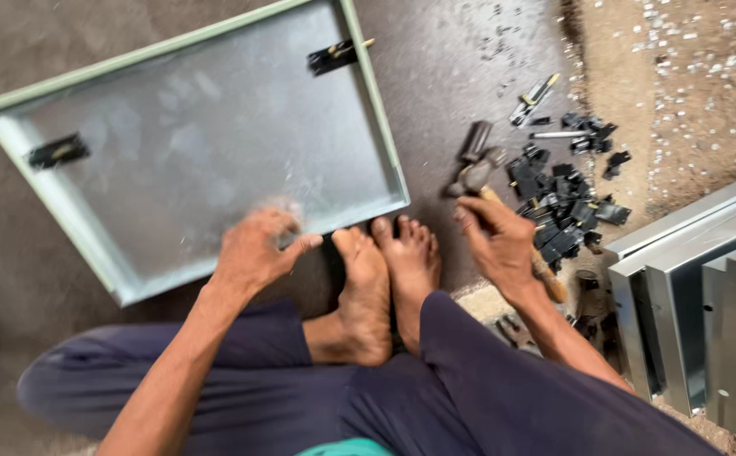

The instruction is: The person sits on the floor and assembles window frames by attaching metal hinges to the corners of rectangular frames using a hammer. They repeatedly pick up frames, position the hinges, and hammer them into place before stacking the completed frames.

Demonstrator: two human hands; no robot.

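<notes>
Left hand (254,249): spread loose, resting on panel (199,143) edge.
Right hand (496,241): clenched around hammer (503,215); clips (558,203) just beyond.

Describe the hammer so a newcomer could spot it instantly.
Start at the large green-rimmed sheet-metal tray on the floor and move right past its lower corner. There the right hand grips a wooden-handled hammer. Unlike the small black clips piled beside it, it has a long pale handle and a dark metal head.

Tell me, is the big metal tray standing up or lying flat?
Lying flat: the metal tray rests open side up on the floor.
</notes>
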